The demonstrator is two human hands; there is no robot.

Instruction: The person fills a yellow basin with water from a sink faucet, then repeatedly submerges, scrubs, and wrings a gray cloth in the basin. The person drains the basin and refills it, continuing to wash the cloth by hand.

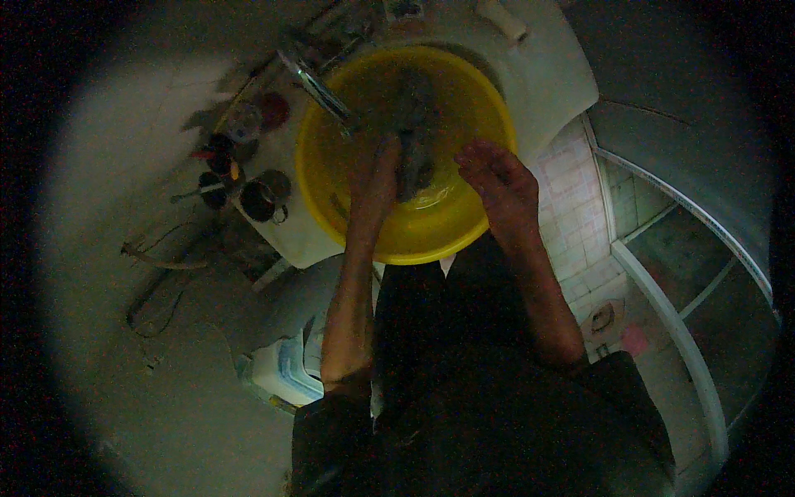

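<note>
A yellow plastic basin [435,248] stands in front of me on a white washbasin counter [546,87], under a chrome faucet [320,93]. Inside it lies a dark grey bundle [417,161], probably wet cloth, with shine on the basin's floor near it. My left hand [376,168] reaches down into the basin at the bundle's left side; its fingertips are lost in the dark, so a grip cannot be made out. Over the basin's right inner edge is my right hand [500,177], fingers bent, apart from the bundle. Whether anything small is between those fingers is unclear.
Left of the basin stand a dark mug [258,202] and a cup with a toothbrush [214,189]. A white tube [506,22] lies at the counter's back. A cable [155,323] hangs on the left wall. To the right is a curved shower enclosure frame [677,317]. The light is very dim.
</note>
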